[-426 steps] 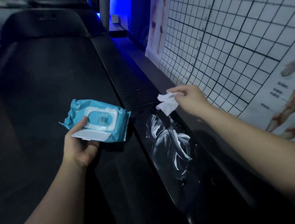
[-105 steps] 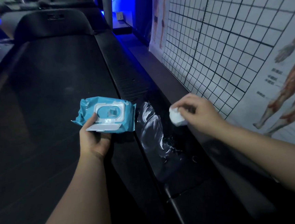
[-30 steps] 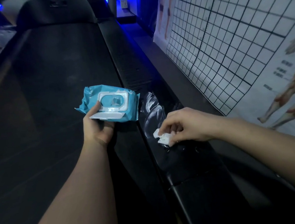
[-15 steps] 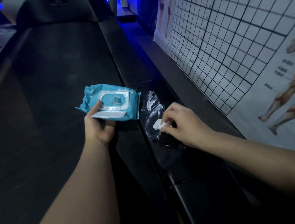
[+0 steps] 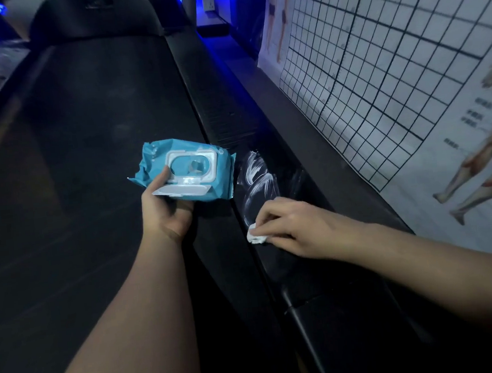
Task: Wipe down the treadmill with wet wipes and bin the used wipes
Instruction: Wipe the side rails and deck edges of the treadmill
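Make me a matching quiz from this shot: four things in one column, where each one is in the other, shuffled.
Things
1. wipes pack
2. balled wipe
3. white streaks
4. grid chart

Places
A. at the far right, upright
B. held by the right hand against the side rail
C. in the left hand, lid flipped open
D. on the side rail, beyond the right hand

Pairs: 1-C, 2-B, 3-D, 4-A

wipe pack [image 5: 190, 173] above treadmill belt [image 5: 88, 170], wipe [image 5: 256, 236] on side rail [image 5: 284, 200] to its right, wall chart [image 5: 391, 54] beyond
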### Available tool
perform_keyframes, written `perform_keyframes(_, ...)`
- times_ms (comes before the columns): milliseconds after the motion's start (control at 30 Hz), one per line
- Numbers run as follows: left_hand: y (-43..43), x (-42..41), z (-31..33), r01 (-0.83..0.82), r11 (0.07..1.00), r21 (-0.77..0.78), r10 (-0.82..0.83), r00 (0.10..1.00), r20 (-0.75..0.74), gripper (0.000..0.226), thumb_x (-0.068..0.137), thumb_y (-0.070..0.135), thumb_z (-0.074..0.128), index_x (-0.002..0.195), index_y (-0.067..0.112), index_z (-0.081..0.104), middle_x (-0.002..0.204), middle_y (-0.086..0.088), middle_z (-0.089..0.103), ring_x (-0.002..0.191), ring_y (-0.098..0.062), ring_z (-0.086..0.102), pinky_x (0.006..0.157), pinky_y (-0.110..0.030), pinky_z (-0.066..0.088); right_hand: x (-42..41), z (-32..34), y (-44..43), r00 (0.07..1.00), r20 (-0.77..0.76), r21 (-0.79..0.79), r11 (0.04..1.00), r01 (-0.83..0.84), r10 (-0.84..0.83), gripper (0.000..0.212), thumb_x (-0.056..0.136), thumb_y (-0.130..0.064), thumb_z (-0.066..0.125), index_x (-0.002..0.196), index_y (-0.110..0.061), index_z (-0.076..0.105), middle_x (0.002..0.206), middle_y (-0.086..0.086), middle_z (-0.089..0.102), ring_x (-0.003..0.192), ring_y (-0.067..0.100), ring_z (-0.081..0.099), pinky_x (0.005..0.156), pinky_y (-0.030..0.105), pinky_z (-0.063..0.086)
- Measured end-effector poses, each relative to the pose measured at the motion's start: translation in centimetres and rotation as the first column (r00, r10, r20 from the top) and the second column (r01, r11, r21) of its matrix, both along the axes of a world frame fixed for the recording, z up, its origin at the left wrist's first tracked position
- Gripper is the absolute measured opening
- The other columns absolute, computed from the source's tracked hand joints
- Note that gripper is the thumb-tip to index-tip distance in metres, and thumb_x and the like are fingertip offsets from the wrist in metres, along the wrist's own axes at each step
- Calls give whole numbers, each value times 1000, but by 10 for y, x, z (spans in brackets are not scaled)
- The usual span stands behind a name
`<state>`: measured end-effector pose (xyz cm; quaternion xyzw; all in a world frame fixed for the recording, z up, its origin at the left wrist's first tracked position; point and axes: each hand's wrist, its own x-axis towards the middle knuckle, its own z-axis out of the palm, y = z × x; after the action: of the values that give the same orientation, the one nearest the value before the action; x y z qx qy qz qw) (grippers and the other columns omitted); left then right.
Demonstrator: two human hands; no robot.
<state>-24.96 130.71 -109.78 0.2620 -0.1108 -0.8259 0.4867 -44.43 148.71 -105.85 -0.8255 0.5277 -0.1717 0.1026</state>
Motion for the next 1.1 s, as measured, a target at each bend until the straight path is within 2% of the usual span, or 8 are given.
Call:
perform_keyframes(100,0,0,0,-1,1000,-7,1,1000,10,33,103,15,60,134,5,66,130,-17,73,117,-33,73,107,-51,54,-14,1,-2,998,-63,-62,998,5,-9,23,94,-6,67,116,-8,73,105,3,62,97,19,56,85,27,49)
perform_keyframes(200,1,-1,-1,-1,1000,-5,1,1000,11,32,103,15,60,133,6,66,128,-17,74,116,-33,74,109,-52,53,-28,0,-5,990,-74,-151,982,109,-122,24,92,-3,68,115,-6,73,102,4,62,93,19,56,84,30,52)
perform_keyframes(300,0,0,-1,0,1000,1,0,1000,2,34,103,15,60,135,6,66,129,-17,74,118,-34,72,111,-53,51,-25,5,-8,975,-38,-203,957,208,-220,21,92,-2,67,112,-7,73,98,3,61,91,20,56,81,36,53)
perform_keyframes(367,0,-1,0,0,1000,3,0,1000,1,32,104,15,60,133,5,66,128,-17,74,120,-34,72,111,-53,51,-11,10,-11,980,14,-225,955,195,-197,24,91,0,66,114,-6,71,99,4,60,92,20,57,86,32,52)
perform_keyframes(533,-1,-1,-1,-3,1000,3,3,1000,7,34,104,16,59,135,4,65,132,-17,72,125,-34,68,115,-52,48,29,-2,-18,997,-82,-132,991,-14,3,16,91,-10,65,103,-6,75,96,4,54,89,19,51,78,34,52)
perform_keyframes(633,-2,-2,-1,3,1000,8,-3,1000,0,34,104,17,59,135,4,65,132,-18,72,127,-34,67,115,-52,48,30,-13,-22,997,-58,-117,992,52,-59,19,92,-15,60,97,-5,76,92,1,52,87,15,48,76,34,52)
perform_keyframes(867,-5,0,-3,25,1000,17,-25,1000,-9,30,104,17,60,130,4,67,128,-18,73,121,-34,70,110,-51,53,21,-15,-50,981,-18,-152,970,188,-192,18,85,0,68,101,-3,78,91,8,57,87,25,55,77,42,55)
perform_keyframes(1100,-4,-1,-3,14,1000,9,-13,1000,-12,33,104,15,58,135,3,65,131,-19,72,124,-35,69,112,-52,51,15,-2,-31,996,77,-51,997,58,-54,27,84,-14,58,99,-14,81,92,-2,63,87,14,57,79,22,49)
